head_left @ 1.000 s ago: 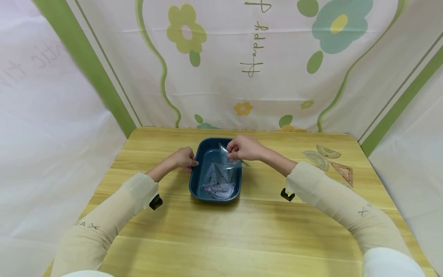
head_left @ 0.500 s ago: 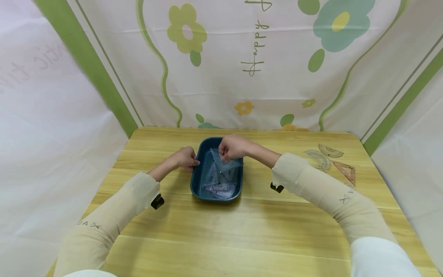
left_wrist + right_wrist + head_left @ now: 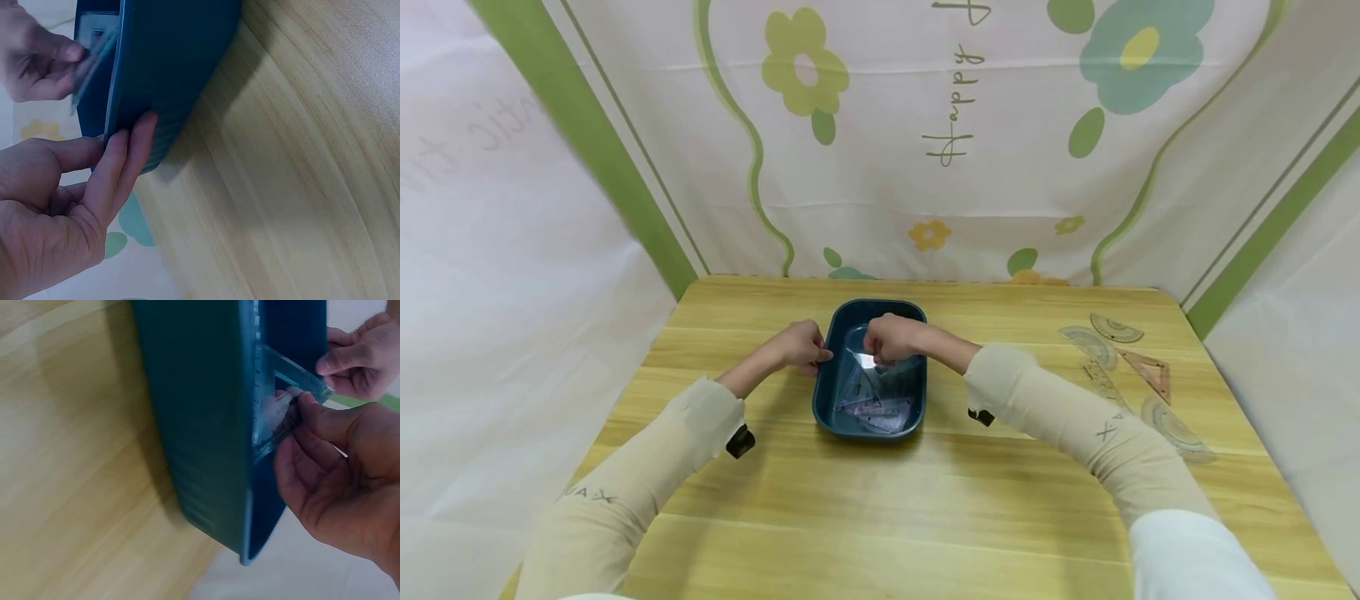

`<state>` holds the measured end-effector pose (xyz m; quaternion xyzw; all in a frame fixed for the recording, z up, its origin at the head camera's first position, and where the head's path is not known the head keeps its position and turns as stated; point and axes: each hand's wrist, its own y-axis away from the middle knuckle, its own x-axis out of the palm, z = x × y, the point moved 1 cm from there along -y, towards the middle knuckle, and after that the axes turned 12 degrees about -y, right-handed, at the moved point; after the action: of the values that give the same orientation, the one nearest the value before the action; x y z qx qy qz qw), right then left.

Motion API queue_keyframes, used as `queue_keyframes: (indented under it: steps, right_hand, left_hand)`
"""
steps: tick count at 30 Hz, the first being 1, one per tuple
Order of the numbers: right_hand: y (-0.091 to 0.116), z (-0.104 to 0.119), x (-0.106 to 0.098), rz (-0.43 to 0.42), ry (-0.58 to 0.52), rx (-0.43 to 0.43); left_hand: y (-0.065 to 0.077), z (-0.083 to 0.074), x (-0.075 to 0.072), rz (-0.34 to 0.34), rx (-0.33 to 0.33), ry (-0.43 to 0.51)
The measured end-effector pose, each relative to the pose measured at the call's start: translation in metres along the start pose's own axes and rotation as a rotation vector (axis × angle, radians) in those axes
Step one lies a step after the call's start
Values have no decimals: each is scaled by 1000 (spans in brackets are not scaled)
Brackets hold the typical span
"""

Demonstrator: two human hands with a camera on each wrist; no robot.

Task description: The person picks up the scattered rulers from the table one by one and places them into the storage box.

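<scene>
A deep blue plastic tray (image 3: 868, 436) stands on the wooden table with several clear set squares (image 3: 876, 408) overlapping in its near half. At its left side, my left hand (image 3: 801, 344) pinches the rim, with thumb inside and fingers against the outer wall in the left wrist view. My right hand (image 3: 892, 338) is over the tray's far half. Between thumb and fingers it pinches a transparent set square (image 3: 303, 378), tilted at the tray's opening in the right wrist view. In the head view the hand hides part of that set square.
On the table's right lie a small protractor (image 3: 1116, 327), a second protractor (image 3: 1088, 346), an orange-tinted set square (image 3: 1147, 372), a clear scaled piece (image 3: 1101, 379) and a larger protractor (image 3: 1180, 432). A flower-printed curtain (image 3: 865, 167) hangs behind the table (image 3: 880, 525).
My right hand has moved left and nearer, lower over the tray, with the set square in its pinch. The right sleeve now uncovers the larger protractor. My left hand stays on the rim.
</scene>
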<state>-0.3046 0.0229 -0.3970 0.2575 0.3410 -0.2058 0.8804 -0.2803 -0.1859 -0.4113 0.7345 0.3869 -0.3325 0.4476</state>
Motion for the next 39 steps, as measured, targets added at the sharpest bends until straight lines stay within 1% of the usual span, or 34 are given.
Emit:
queue_keyframes:
  steps: [2,6,9,12,15,17,20,23,25,31,37,39]
  right_hand:
    - [0,-2,5,6,29,6]
    - [0,-3,10,5,124,20]
    - [2,-4,11,-25,164,47]
    - [8,-4,9,-69,167,56]
    - [18,-1,6,-103,185,21]
    - [27,1,4,-122,189,-23]
    - [40,3,1,-152,177,-91]
    - [53,3,0,-176,150,-131]
    - [62,1,-1,-183,127,-138]
    - [86,-5,-4,-194,80,-122]
    - [111,-17,-7,-247,41,-146]
    - [120,-22,-8,-260,12,-147]
  left_hand:
    - [2,-1,0,0,-5,9]
    - [2,-2,1,3,-7,16]
    - [3,-3,1,6,2,17]
    - [4,-3,1,6,5,17]
    - [4,-3,0,4,4,18]
    - [4,-2,0,3,0,22]
    - [3,-1,0,-2,-3,26]
    - [3,-1,-1,-4,0,24]
    - [3,-1,-1,-3,4,25]
    - [4,-2,0,-1,5,8]
    - [3,-3,0,5,13,8]
    - [3,-4,0,7,14,5]
